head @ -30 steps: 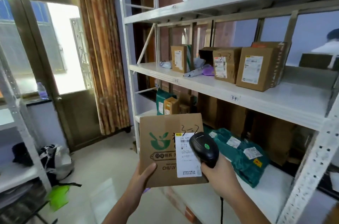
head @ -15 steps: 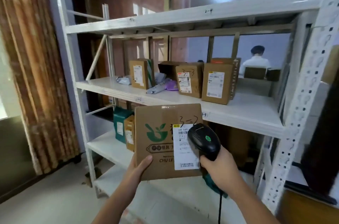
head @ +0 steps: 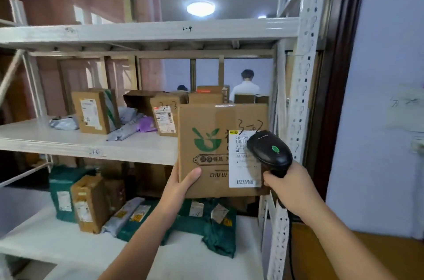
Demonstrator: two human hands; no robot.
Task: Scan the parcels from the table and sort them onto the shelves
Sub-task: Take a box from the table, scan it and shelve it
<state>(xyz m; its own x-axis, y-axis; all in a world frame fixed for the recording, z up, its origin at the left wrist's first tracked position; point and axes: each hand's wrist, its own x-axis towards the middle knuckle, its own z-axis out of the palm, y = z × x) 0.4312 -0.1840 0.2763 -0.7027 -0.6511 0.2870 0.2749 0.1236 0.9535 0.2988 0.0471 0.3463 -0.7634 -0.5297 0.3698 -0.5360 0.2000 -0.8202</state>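
A flat brown cardboard parcel (head: 206,148) with a green logo, a white shipping label and handwritten "3-2" is held upright in front of the white shelf rack. My left hand (head: 181,184) grips its lower left corner, thumb on the front face. My right hand (head: 288,188) grips a black barcode scanner (head: 269,150) with a green button, its head over the label at the parcel's right side. The parcel's right edge is level with the middle shelf (head: 91,144) near the rack's right post (head: 302,86).
On the middle shelf stand several brown boxes (head: 95,111) and grey and purple mailer bags (head: 135,124). The lower shelf (head: 68,240) holds green bags (head: 213,220) and small boxes. A person in white (head: 245,86) sits beyond the rack. A blue wall is on the right.
The view has swung right and closer to the rack. The parcel and scanner have risen from lower-shelf height to the middle shelf's right end. Both grips are unchanged.
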